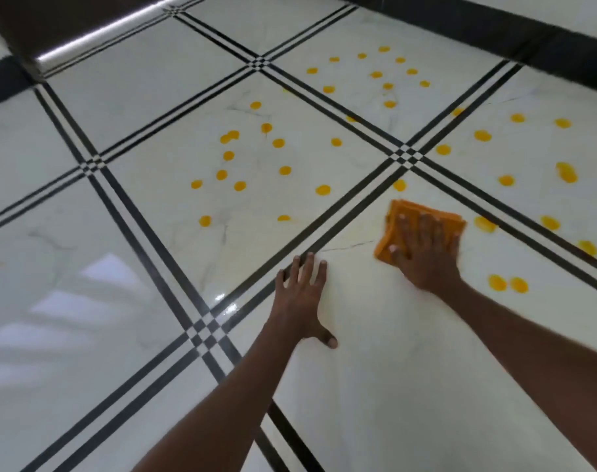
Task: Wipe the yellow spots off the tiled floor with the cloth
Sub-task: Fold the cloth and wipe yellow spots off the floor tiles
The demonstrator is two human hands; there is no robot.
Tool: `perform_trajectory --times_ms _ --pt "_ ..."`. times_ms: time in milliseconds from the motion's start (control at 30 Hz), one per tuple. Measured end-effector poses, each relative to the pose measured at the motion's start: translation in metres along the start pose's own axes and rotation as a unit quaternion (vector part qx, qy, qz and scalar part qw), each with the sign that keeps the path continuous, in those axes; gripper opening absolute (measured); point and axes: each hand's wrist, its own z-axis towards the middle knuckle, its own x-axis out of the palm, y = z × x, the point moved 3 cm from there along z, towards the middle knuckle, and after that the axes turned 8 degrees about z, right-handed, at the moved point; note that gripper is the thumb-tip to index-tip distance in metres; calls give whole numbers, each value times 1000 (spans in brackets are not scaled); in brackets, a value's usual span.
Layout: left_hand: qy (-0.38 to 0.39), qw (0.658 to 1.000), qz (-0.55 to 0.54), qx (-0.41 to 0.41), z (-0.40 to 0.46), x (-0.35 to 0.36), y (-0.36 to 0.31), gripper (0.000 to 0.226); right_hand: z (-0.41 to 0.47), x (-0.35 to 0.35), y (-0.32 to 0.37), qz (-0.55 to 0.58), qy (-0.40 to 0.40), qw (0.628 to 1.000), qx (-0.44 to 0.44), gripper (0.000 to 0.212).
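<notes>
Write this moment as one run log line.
right hand presses orange cloth | left hand flat on floor | yellow spots remain

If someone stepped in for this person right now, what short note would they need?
Right hand: flat, fingers straight, pressing the orange cloth on the floor.
Left hand: flat on the floor, bracing, holds nothing.
Done: the tile under the hands looks mostly clean.
Left: yellow spots on the tiles ahead and to the right, plus a pair beside the right wrist.
</notes>
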Motion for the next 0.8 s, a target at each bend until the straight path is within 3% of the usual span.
perform_trajectory --times_ms 100,200,267,300,400,467,567,700,800 --pt "0 1000 -8 -7 2 -2 1 161 -61 -6 34 34 -43 996 72 73" --pt "-2 1000 -15 -20 0 -6 -2 162 -92 -5 80 53 24 995 -86 75" --pt "-4 998 -35 -45 -3 -4 1 163 -41 0 77 41 38 983 -175 70" --pt "-4 998 -41 -54 -3 -3 2 164 -8 6 64 36 33 984 -169 67" --pt "-2 998 -36 -59 0 -3 2 165 62 9 6 7 29 999 -38 68" --pt "-4 998 -34 -59 2 -3 2 166 59 0 -14 35 12 999 8 71" --pt "-2 998 -27 -62 1 0 1 165 -4 -9 23 36 -33 998 48 72" --pt "4 998 -20 -56 2 -5 0 163 -16 -5 82 66 45 989 -124 72" --pt "5 998 -23 -55 2 -6 1 163 66 9 59 36 53 991 -115 68"
